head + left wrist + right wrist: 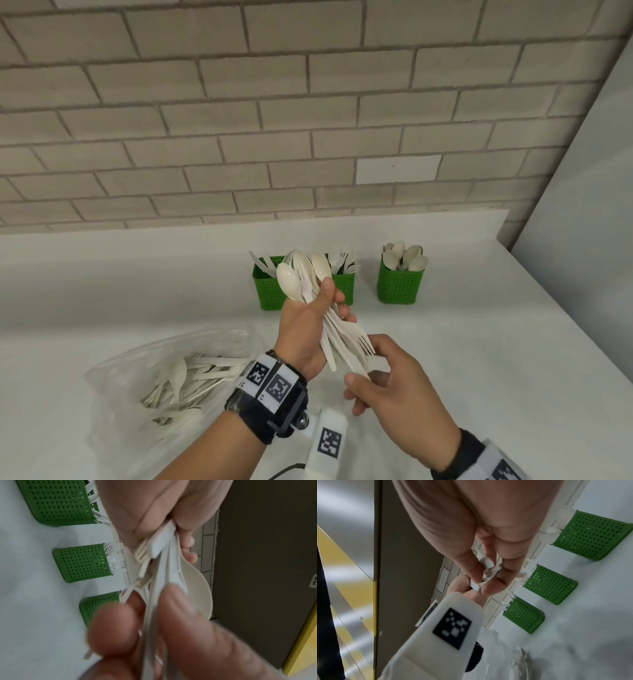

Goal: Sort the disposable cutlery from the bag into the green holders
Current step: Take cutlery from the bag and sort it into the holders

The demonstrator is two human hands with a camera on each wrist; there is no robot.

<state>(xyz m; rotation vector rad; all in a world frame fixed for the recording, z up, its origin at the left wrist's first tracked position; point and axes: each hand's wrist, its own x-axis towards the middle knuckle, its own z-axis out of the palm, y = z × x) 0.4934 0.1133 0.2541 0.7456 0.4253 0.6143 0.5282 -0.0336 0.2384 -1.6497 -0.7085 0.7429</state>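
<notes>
My left hand (325,301) grips a bundle of white disposable cutlery (308,281) in front of the holders, with spoon bowls up and fork tines and handle ends down. My right hand (366,370) pinches the bundle's lower ends (488,568) between thumb and fingers. I cannot tell which single piece it holds. The left wrist view shows the bundle (159,574) close up. Three green holders stand by the wall: the left one (270,291) has knives, the middle one (344,284) forks, the right one (399,284) spoons. A clear plastic bag (164,383) with several more pieces lies at the left.
The white counter (479,342) ends at a brick wall behind the holders. A pale panel (582,205) closes in the right side. A dark cable (287,471) shows at the near edge. The bag (513,655) lies below my left wrist.
</notes>
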